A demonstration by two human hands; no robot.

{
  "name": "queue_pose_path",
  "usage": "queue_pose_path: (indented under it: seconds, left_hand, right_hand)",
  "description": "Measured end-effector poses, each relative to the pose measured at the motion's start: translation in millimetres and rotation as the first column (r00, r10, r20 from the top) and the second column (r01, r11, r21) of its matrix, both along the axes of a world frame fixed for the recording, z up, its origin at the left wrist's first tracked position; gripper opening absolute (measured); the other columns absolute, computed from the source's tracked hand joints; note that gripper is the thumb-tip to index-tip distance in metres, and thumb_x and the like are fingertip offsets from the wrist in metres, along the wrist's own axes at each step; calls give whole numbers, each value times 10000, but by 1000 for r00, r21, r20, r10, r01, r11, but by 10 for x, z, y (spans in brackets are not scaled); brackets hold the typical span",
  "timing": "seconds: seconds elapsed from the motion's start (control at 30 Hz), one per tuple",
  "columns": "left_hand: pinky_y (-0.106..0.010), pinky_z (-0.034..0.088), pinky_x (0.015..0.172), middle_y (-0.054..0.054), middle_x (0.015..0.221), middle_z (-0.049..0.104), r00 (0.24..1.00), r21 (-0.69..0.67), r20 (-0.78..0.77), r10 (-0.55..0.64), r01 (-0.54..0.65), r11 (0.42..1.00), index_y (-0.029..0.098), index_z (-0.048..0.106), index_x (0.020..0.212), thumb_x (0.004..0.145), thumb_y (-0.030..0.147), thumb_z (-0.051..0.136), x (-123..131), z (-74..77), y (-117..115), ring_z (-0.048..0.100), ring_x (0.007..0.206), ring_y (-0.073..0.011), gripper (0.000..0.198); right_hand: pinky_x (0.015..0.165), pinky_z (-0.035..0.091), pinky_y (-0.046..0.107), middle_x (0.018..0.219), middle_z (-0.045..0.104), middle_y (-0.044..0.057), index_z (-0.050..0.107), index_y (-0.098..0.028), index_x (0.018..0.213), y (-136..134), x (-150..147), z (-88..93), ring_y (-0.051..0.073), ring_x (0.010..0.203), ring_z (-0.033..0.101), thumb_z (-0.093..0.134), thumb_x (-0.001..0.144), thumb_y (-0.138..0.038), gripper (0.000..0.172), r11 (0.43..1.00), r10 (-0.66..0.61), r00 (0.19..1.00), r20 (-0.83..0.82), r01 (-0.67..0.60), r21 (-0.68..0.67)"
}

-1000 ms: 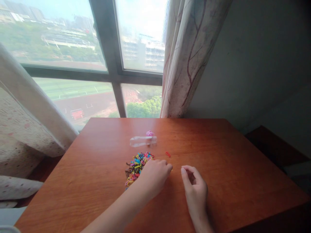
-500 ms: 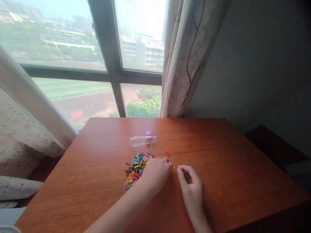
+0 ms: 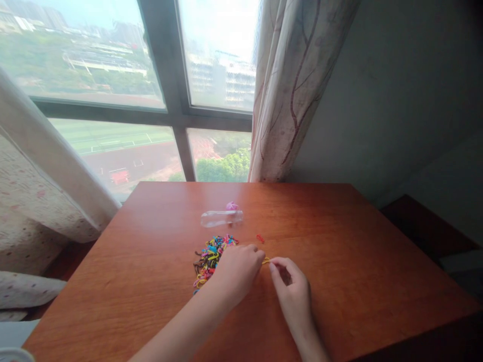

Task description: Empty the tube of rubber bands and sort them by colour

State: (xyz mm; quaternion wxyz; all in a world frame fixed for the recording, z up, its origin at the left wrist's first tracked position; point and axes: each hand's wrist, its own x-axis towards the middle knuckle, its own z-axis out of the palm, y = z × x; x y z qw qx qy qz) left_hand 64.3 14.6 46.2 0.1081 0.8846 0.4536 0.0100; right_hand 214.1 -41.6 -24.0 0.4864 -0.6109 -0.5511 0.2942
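A heap of small coloured rubber bands (image 3: 211, 252) lies in the middle of a reddish wooden table (image 3: 350, 261). My left hand (image 3: 237, 271) rests beside the heap with its fingers curled, pinching a small yellow band (image 3: 266, 260). My right hand (image 3: 290, 291) sits just to the right, thumb and forefinger pinched at the same yellow band. A single red band (image 3: 260, 238) lies apart, a little beyond my hands.
A clear plastic bottle (image 3: 222, 218) lies on its side behind the heap, with a pink cap (image 3: 231, 206) next to it. A window and patterned curtains (image 3: 298, 85) stand behind the table. A dark lower surface (image 3: 426, 226) is at the right.
My right hand has slid left toward my left hand until its fingertips meet the yellow band. My left hand stayed in place beside the heap.
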Motion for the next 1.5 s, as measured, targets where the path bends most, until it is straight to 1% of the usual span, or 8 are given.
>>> queue_pose_path:
  seconds: [0.17, 0.3, 0.43, 0.6, 0.83, 1.13, 1.3, 1.5]
  left_hand:
    - [-257, 482, 603, -35, 840, 705, 995, 53, 66, 75, -78, 996, 210, 645, 849, 917, 189, 490, -379, -30, -169, 706, 779, -214, 171]
    - [-254, 476, 589, -9, 790, 700, 961, 157, 253, 112, -155, 975, 234, 645, 886, 942, 202, 450, -698, -219, -404, 690, 683, -184, 205]
    - [-215, 463, 563, 5, 787, 706, 896, 226, 435, 90, -205, 952, 244, 631, 951, 957, 225, 460, -910, -396, -623, 666, 615, -138, 173]
    - [-204, 482, 594, 11, 808, 721, 877, 264, 481, 16, -162, 951, 251, 619, 976, 945, 171, 461, -1005, -487, -777, 682, 646, -133, 180]
    - [-206, 499, 577, 14, 769, 710, 880, 166, 467, 88, -185, 969, 247, 620, 927, 922, 145, 452, -1049, -574, -826, 684, 635, -140, 198]
    - [-187, 500, 572, 7, 763, 713, 859, 113, 499, 111, -192, 975, 244, 635, 906, 918, 150, 447, -1024, -498, -804, 683, 624, -131, 211]
    - [-179, 493, 569, 7, 773, 714, 842, 101, 526, 116, -198, 975, 249, 629, 928, 912, 139, 440, -1033, -495, -801, 679, 615, -125, 219]
    - [-197, 477, 574, 0, 763, 700, 866, 101, 486, 117, -189, 977, 241, 613, 916, 902, 124, 424, -1040, -540, -802, 672, 632, -138, 222]
  right_hand:
    - [559, 395, 231, 733, 606, 1, 663, -208, 831, -22, -80, 31, 137, 606, 541, 532, 905, -222, 150, 976, 215, 954, 207, -216, -20]
    - [616, 366, 240, 726, 603, -18, 646, -227, 793, -107, -172, 126, 139, 661, 557, 586, 848, -139, 120, 919, 391, 844, 367, -384, -94]
    - [675, 361, 250, 791, 648, -25, 656, -250, 834, -175, -276, 168, 152, 746, 589, 642, 820, -127, 125, 887, 449, 787, 424, -449, -107]
    - [671, 355, 251, 780, 646, -24, 649, -248, 849, -187, -354, 124, 152, 733, 587, 641, 831, -124, 126, 898, 430, 794, 430, -427, -108]
    - [679, 349, 246, 783, 649, -31, 649, -252, 831, -182, -383, 97, 148, 743, 592, 642, 838, -121, 132, 908, 404, 799, 445, -409, -89]
    - [643, 360, 237, 737, 640, -18, 673, -237, 767, -184, -374, 135, 143, 699, 587, 619, 842, -121, 149, 903, 410, 799, 440, -422, -75]
    - [561, 360, 219, 670, 582, -19, 648, -212, 725, -157, -340, 164, 122, 600, 539, 584, 831, -140, 143, 903, 423, 850, 314, -423, -69]
    - [526, 394, 225, 653, 587, 3, 645, -194, 737, 133, 82, 158, 136, 564, 521, 545, 888, -317, 219, 979, 203, 952, 230, -206, -10]
